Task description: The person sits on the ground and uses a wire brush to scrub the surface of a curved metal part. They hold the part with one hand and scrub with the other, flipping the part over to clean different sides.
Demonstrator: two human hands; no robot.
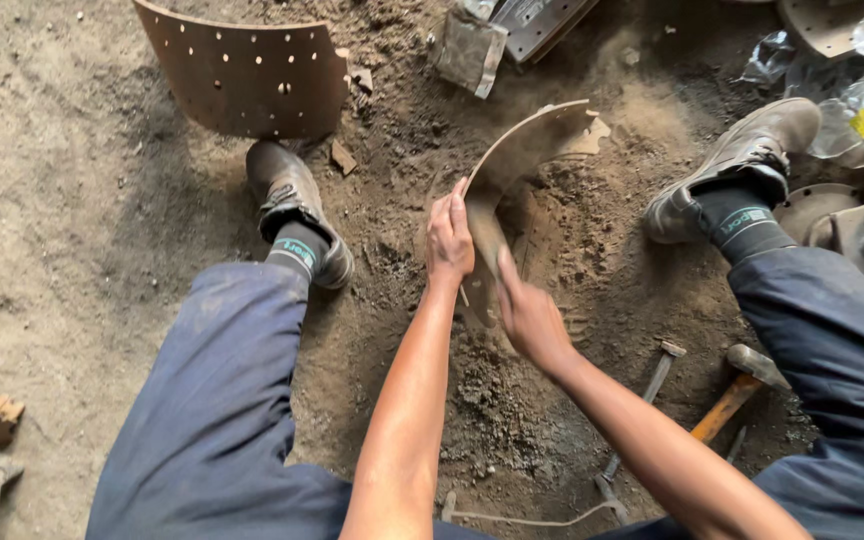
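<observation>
My left hand [449, 240] grips the near edge of a curved brown brake lining [532, 150] that stands on its edge in the dirt between my feet. My right hand [527, 315] is lower down with flat fingers pressed against the lining's inner face. The lower part of the lining is hidden behind my hands. I sit on the ground with my legs spread, a dusty boot [292, 200] at the left and another boot [742, 160] at the right.
A second curved lining with rivet holes [247, 70] stands behind my left boot. A hammer with an orange handle [737, 390] and a thin metal tool [647, 400] lie by my right leg. Metal parts [852, 230] and plastic wrapping [862, 100] sit at the right.
</observation>
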